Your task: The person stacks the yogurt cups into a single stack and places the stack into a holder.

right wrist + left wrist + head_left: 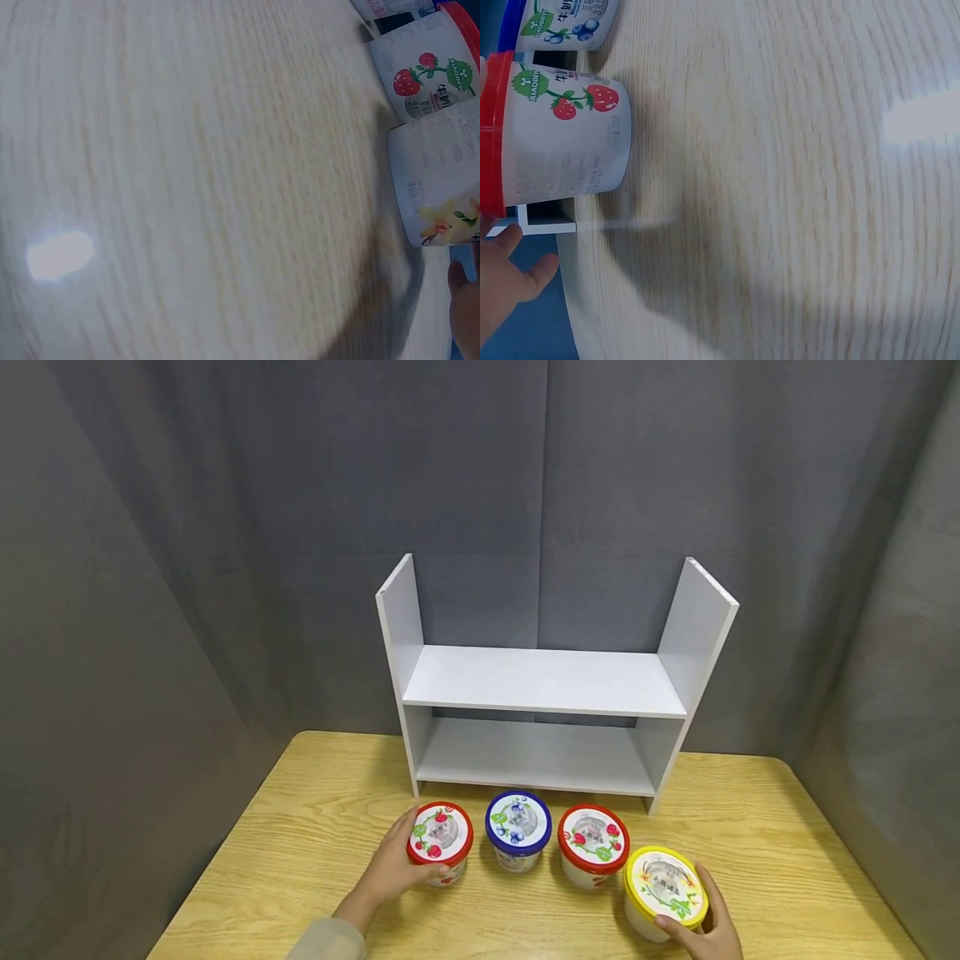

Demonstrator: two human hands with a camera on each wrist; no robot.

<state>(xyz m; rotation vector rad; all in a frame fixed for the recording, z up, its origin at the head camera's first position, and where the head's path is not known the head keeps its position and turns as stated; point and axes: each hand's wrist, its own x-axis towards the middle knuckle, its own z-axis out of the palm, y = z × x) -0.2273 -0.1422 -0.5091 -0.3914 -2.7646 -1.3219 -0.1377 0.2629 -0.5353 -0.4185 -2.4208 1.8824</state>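
My left hand (393, 862) holds a red-lidded strawberry tub (441, 833) by its lid, thumb at the front and fingers at the back left. In the left wrist view that tub (570, 135) stands upright, with some fingers (536, 277) spread beside the lid. On the right, my right hand (711, 927) grips a yellow-lidded tub (666, 887) between thumb and fingers. Its flower-printed side (439, 176) shows in the right wrist view. Between the hands stand a blue-lidded blueberry tub (517, 823) and another red-lidded strawberry tub (593, 842).
A white two-tier shelf (543, 681) with tall side panels stands behind the tubs on the wooden table (300, 827). Grey curtains (480, 485) hang at the back and both sides. The second strawberry tub sits close against the yellow-lidded one.
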